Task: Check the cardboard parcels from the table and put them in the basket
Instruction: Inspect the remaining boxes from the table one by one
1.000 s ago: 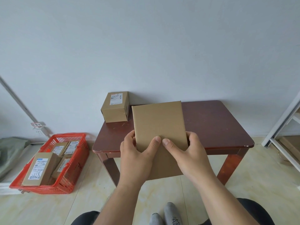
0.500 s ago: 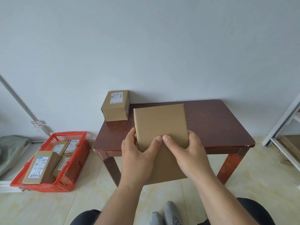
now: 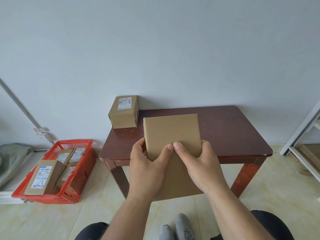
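Observation:
I hold a flat brown cardboard parcel [image 3: 171, 132] in front of me, above the near edge of the dark red wooden table [image 3: 230, 135]. Its plain side faces me. My left hand [image 3: 147, 168] grips its left edge and my right hand [image 3: 200, 165] grips its right edge, both thumbs pressed on the front face. A second, boxier parcel [image 3: 123, 112] with a white label stands on the table's far left corner against the wall. The red plastic basket [image 3: 83, 170] sits on the floor to the left and holds several labelled parcels.
A white wall stands right behind the table. A white metal rack [image 3: 301, 135] is at the right edge. A grey-green bag [image 3: 12, 158] lies at the far left beside the basket. Pale tiled floor lies between the basket and the table legs.
The held parcel has tilted slightly and sunk a little toward me between both hands. The view has shifted a touch. Nothing on the table or in the basket has moved.

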Action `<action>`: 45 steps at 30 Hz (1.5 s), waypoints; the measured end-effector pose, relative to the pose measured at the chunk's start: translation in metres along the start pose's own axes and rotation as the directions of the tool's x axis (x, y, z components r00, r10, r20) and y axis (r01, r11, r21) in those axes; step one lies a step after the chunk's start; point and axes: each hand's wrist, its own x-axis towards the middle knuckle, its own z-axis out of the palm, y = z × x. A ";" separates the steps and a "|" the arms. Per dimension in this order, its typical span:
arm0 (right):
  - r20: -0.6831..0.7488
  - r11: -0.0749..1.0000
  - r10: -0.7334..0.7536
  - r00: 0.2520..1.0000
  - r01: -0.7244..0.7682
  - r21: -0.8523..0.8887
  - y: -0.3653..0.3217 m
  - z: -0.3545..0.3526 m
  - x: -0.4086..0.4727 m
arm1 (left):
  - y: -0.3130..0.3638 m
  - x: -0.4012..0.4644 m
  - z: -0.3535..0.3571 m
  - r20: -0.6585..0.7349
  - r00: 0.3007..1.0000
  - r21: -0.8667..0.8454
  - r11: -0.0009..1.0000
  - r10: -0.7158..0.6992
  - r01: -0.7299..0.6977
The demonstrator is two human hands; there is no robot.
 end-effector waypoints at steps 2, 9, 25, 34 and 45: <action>0.009 1.000 -0.031 0.999 0.031 0.000 0.003 0.000 -0.001 | 0.001 0.001 -0.001 -0.003 1.000 -0.010 1.000 0.013 -0.013; 0.025 1.000 -0.015 1.000 0.015 0.012 0.006 0.000 0.004 | 0.001 0.003 -0.002 0.022 0.999 -0.020 0.999 0.029 -0.028; -0.011 0.999 -0.039 0.999 0.039 -0.026 -0.009 0.005 0.004 | 0.011 0.006 -0.008 -0.052 0.998 -0.002 1.000 -0.026 0.026; -0.050 0.998 -0.043 0.998 0.041 -0.056 -0.019 0.006 -0.002 | 0.025 0.003 -0.013 -0.031 1.000 -0.035 0.999 0.000 -0.001; -0.052 0.999 -0.032 0.998 0.029 -0.042 -0.029 0.002 -0.003 | 0.024 0.000 -0.013 -0.039 0.996 -0.028 0.996 0.086 -0.087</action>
